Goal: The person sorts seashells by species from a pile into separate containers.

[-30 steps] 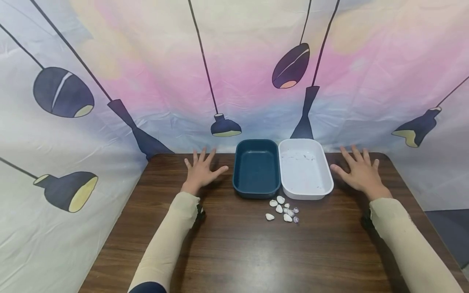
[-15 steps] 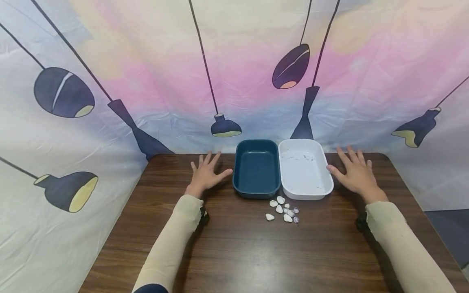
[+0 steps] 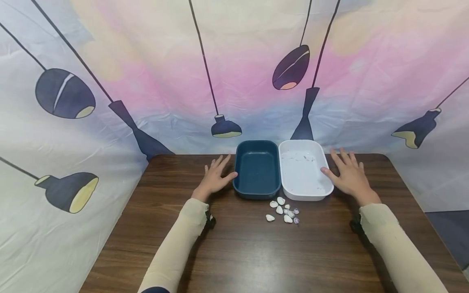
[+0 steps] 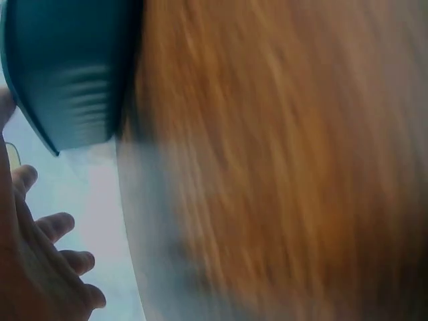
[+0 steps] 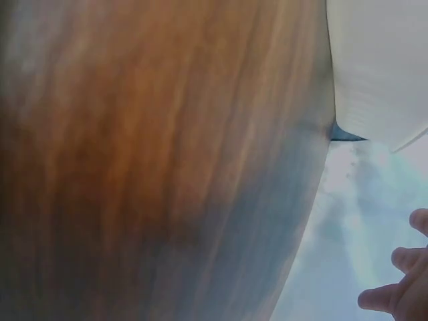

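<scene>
My left hand (image 3: 216, 177), fingers spread, is beside the dark teal tray (image 3: 257, 171), its thumb tip right at the tray's left rim. On the other side my right hand (image 3: 349, 176) has its fingers spread too, and its thumb overlaps the right rim of the white tray (image 3: 307, 171). Both trays stand side by side at the back of the table. The left wrist view has the hand (image 4: 40, 254) alongside the teal tray's wall (image 4: 73, 87). In the right wrist view, fingertips (image 5: 381, 297) show below the white tray (image 5: 381, 67). Neither hand grips anything.
Several small white and purplish seashells (image 3: 279, 210) lie on the brown wooden table (image 3: 256, 256) just in front of the trays. A cloth (image 3: 176, 73) printed with hanging lamps rises behind the table's back edge. Small dark specks mark the white tray's floor.
Both hands have moved inward: the left one rightward to the teal tray, the right one leftward to the white tray. Trays and seashells stay where they were.
</scene>
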`<state>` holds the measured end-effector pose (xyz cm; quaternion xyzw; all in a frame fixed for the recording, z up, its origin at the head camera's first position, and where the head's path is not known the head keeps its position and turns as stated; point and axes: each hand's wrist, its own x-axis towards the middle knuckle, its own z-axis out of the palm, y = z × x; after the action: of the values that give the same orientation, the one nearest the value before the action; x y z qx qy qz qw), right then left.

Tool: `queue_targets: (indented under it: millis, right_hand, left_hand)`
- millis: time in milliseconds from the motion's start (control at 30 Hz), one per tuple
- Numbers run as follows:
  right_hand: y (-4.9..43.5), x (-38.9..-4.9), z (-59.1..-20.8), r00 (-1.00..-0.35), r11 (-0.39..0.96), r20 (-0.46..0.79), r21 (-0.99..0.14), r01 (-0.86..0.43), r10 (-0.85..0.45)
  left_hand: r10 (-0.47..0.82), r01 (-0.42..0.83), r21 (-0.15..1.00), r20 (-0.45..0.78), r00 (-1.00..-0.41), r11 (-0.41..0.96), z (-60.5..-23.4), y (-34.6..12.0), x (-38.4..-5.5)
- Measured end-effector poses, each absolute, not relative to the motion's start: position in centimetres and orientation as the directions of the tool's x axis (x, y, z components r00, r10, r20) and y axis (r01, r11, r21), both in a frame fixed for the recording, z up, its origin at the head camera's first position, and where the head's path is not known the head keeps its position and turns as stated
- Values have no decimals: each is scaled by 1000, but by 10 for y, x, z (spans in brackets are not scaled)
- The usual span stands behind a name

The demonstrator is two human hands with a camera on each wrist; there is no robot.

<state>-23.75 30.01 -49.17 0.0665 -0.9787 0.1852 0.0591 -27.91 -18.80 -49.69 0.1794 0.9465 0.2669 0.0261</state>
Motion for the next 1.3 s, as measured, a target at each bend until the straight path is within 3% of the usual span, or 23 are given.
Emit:
queue_targets:
  millis: [233,833,1300]
  right_hand:
    - [294,-236,-492,-981,919,156,-358,-164,-114]
    - [269,-229,-487,-959,885,224,-392,-252,-174]
    - [240,-217,-476,-953,858,204,-424,-290,-221]
  left_hand:
    - [376,347,599,81,-923,721,-501,-179,-277]
    - [289,208,797,45,-956,567,-520,-162,-271]
    - [223,138,939,68,-972,314,-532,-151,-266]
